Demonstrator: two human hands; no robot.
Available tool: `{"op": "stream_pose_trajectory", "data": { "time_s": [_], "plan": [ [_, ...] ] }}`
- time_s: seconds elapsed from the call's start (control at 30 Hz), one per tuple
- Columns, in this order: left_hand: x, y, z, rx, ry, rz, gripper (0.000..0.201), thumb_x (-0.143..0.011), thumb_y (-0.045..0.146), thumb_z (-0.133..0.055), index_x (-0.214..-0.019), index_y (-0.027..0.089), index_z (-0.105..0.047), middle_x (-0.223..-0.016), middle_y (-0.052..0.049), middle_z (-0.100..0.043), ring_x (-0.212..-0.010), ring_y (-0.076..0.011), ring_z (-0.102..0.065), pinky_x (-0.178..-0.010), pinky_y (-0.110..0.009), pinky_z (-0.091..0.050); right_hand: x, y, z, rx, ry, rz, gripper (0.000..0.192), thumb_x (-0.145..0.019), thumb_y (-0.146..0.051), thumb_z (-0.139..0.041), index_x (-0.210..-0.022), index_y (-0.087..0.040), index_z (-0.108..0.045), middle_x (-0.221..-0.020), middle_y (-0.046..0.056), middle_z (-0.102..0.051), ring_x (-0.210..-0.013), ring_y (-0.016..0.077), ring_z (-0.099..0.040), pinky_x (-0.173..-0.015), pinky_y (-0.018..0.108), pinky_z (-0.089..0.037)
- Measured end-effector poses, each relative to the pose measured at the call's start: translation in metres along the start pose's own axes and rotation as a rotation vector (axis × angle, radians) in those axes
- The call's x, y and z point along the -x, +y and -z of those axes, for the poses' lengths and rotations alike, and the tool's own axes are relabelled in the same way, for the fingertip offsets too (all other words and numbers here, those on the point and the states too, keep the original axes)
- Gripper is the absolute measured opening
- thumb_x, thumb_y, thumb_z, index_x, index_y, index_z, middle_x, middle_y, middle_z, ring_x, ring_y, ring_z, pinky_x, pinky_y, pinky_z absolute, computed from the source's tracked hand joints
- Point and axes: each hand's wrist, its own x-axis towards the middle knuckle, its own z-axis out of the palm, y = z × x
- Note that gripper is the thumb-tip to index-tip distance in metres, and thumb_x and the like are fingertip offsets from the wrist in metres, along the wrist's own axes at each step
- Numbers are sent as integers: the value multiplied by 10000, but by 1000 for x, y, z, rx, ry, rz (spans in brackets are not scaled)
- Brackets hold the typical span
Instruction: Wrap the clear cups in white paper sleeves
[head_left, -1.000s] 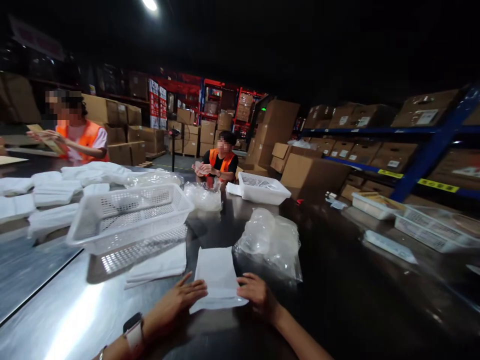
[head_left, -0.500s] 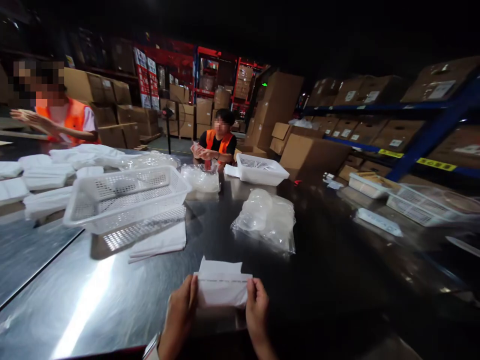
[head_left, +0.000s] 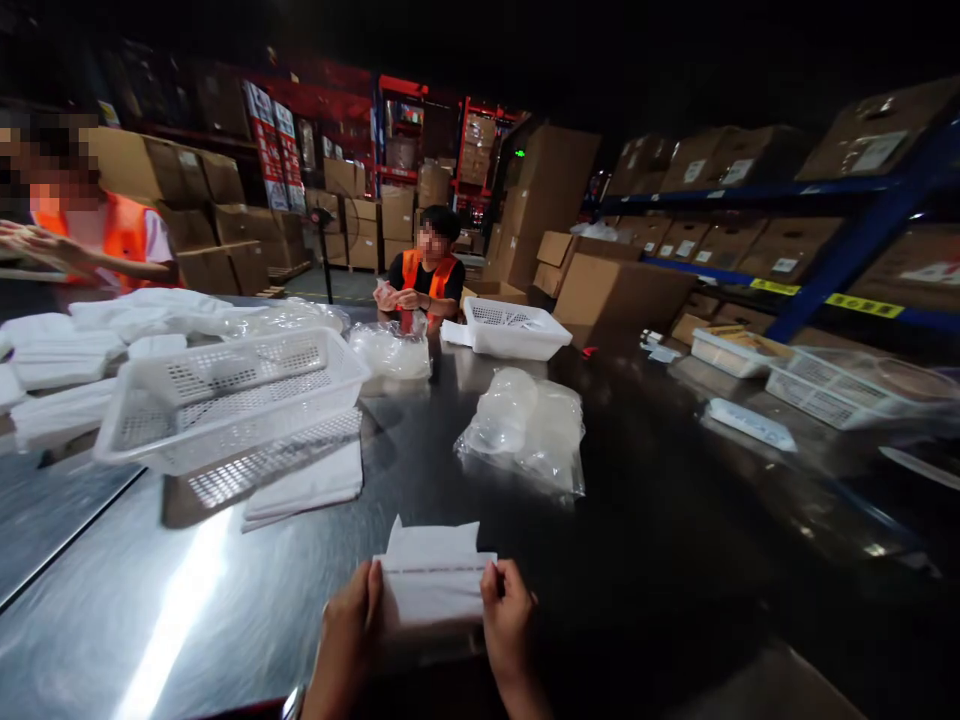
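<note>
both hands — left hand (head_left: 351,630), right hand (head_left: 508,628) — pinch white pouch (head_left: 433,585) edges.

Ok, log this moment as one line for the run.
left hand: holds white pouch | right hand: holds same pouch | pouch: raised over steel table | bagged clear lids: beyond

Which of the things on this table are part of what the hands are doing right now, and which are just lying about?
In hand:
left hand
right hand
white bag, held by both hands

Lying about:
white basket
flat white bags beside it
clear bag of lids
far basket
</note>
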Motion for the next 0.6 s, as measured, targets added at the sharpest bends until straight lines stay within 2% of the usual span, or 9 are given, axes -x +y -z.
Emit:
{"op": "stream_pose_trajectory", "data": {
  "time_s": [0.2,0.37,0.47,0.6],
  "plan": [
    [-2,0,3,-30,-68,65,452,-935,543,-313,-679,274,-570,-567,-62,-658,-537,-255,-664,-532,-325,-466,3,1,1,12,-104,-43,646,-967,-708,-402,-602,-213,-601,-435,-11,-544,-368,127,-512,-417,223,-342],
    [-8,-4,2,-41,-117,96,451,-923,508,-294,-669,264,-575,-669,-119,-727,-624,-272,-701,-577,-343,-486,1,2,-1,76,-162,-104,738,-954,-773,-271,-534,-228,-540,-402,4,-509,-355,128,-429,-422,270,-282],
    [-13,-6,3,-43,-173,93,478,-939,518,-292,-641,261,-564,-667,-108,-730,-623,-261,-687,-585,-345,-498,-7,4,0,83,-256,-101,728,-950,-756,-267,-487,-232,-470,-397,2,-478,-386,119,-373,-439,276,-265],
    [-18,-8,12,-141,-242,77,441,-951,461,-317,-651,256,-567,-627,-81,-703,-611,-257,-673,-590,-346,-504,-14,9,3,51,-383,-93,646,-945,-669,-305,-484,-234,-428,-428,9,-493,-442,130,-409,-458,272,-268]
  ]
}}
